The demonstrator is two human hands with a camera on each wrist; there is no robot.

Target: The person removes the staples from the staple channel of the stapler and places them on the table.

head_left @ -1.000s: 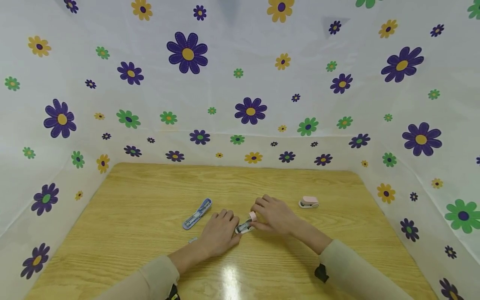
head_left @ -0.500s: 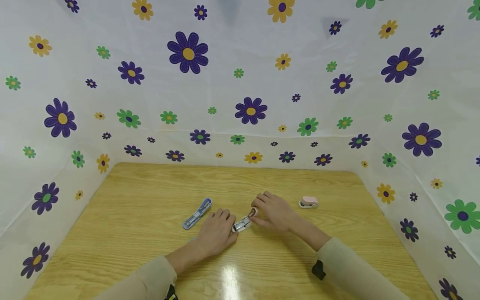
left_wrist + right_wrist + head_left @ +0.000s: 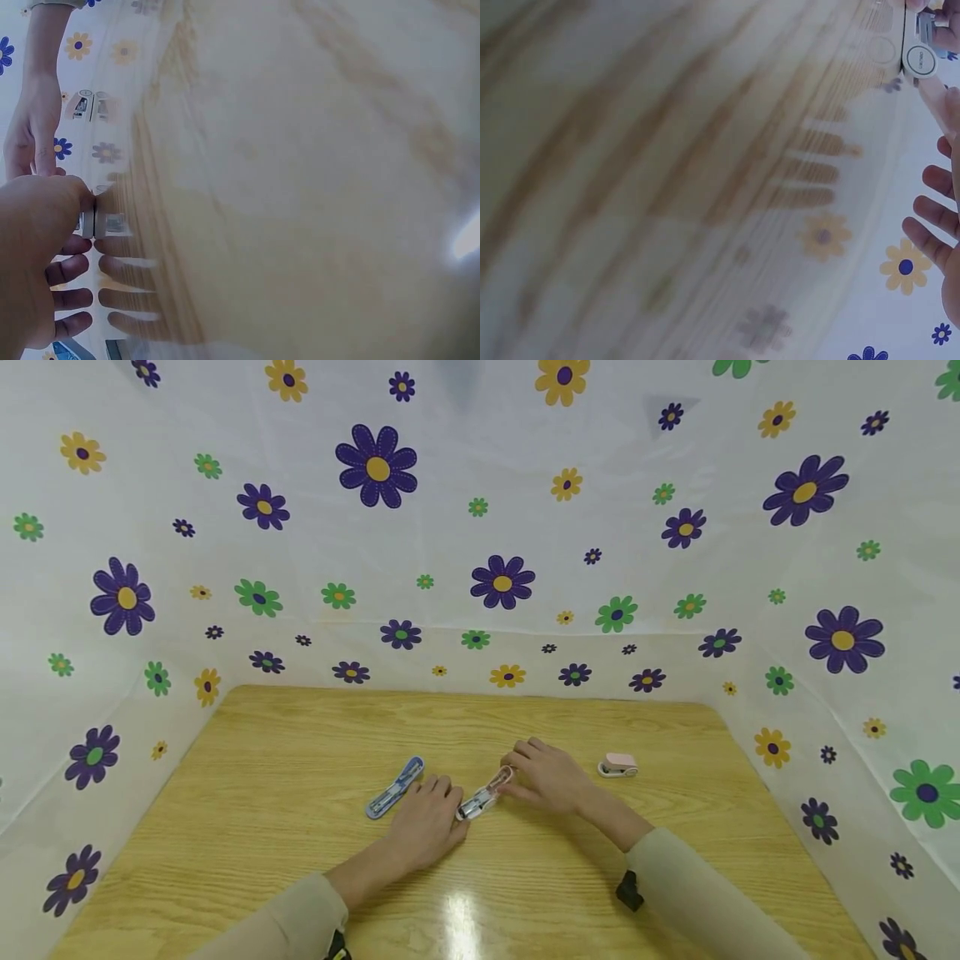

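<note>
A small pink-and-white stapler (image 3: 480, 802) lies opened out on the table between both hands, its metal staple channel facing up. My left hand (image 3: 427, 818) pinches the end of its white base between thumb and index finger; the left wrist view shows the other fingers spread beside it. At the far end, my right hand (image 3: 547, 781) holds the pink lid (image 3: 934, 97), swung back from the base. The right wrist view shows its other fingers loosely apart. A blue stapler (image 3: 395, 787), also spread flat, rests just beyond the left hand.
A second pink stapler (image 3: 618, 765), folded together, stands on the wooden table (image 3: 300, 735) to the right of the right hand. Flower-printed white cloth (image 3: 450, 543) walls off the back and both sides of the table.
The stapler's pink lid has swung farther back, away from the base, with the right hand on it. The stapler and left hand have shifted slightly left.
</note>
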